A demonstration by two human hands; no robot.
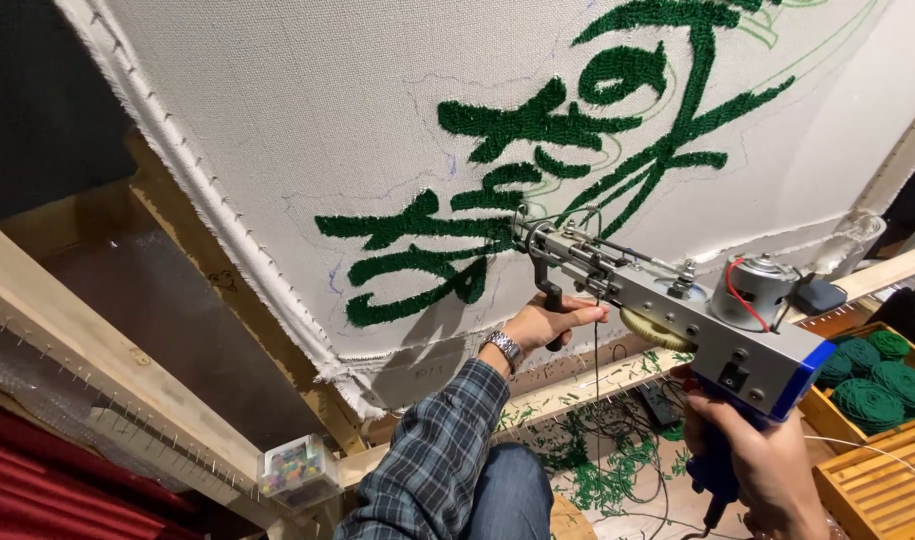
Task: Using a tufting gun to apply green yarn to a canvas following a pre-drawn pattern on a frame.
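A grey and blue tufting gun (pixel 678 300) points its needle tip at the stretched white cloth (pixel 308 110), at the edge of the green tufted shapes (pixel 448 240). My left hand (pixel 543 325), in a plaid sleeve with a wristwatch, grips the gun's black front handle. Lower right, my right hand (pixel 768 460) holds the blue rear grip. A thin green yarn runs along the top of the gun to the tip.
A wooden frame (pixel 108 360) with rows of nails holds the cloth. Green yarn cones (pixel 878 375) sit in a wooden tray at right. Green yarn scraps and cables (pixel 608 470) lie on the floor below. A small clear box of coloured pins (pixel 296 468) rests on the frame's lower bar.
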